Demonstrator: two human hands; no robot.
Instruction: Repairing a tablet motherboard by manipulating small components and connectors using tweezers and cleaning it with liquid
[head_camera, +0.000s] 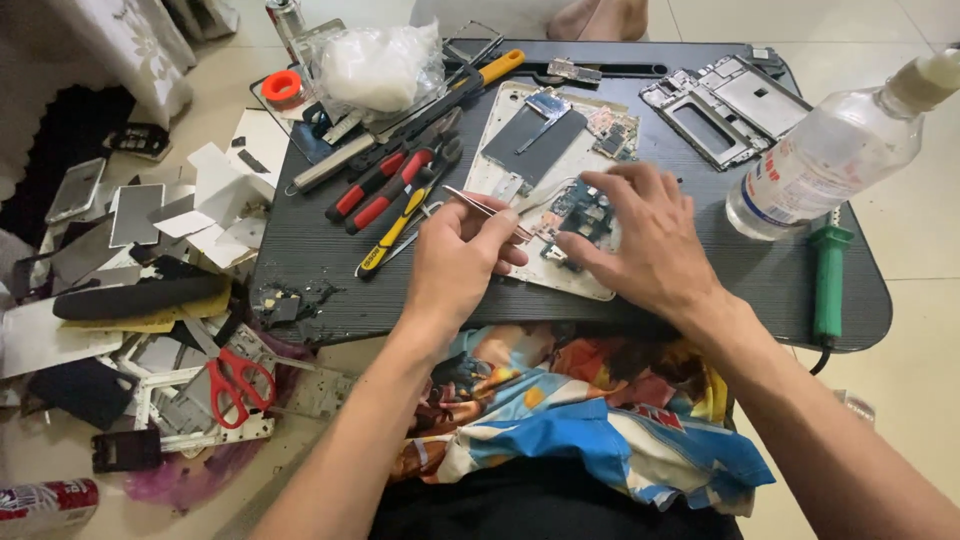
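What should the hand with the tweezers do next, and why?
Probably ease the tweezers tips down onto the small circuit board. The left hand pinches them right beside it, and the right hand presses its fingers on the board, steadying it.

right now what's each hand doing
Left hand: closed, pinching metal tweezers.
Right hand: open, fingertips pressing the circuit board in the opened phone.

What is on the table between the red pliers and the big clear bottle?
In the head view, between the red pliers and the clear bottle lie the opened white device and both hands: the left hand holding tweezers, the right hand on the circuit board.
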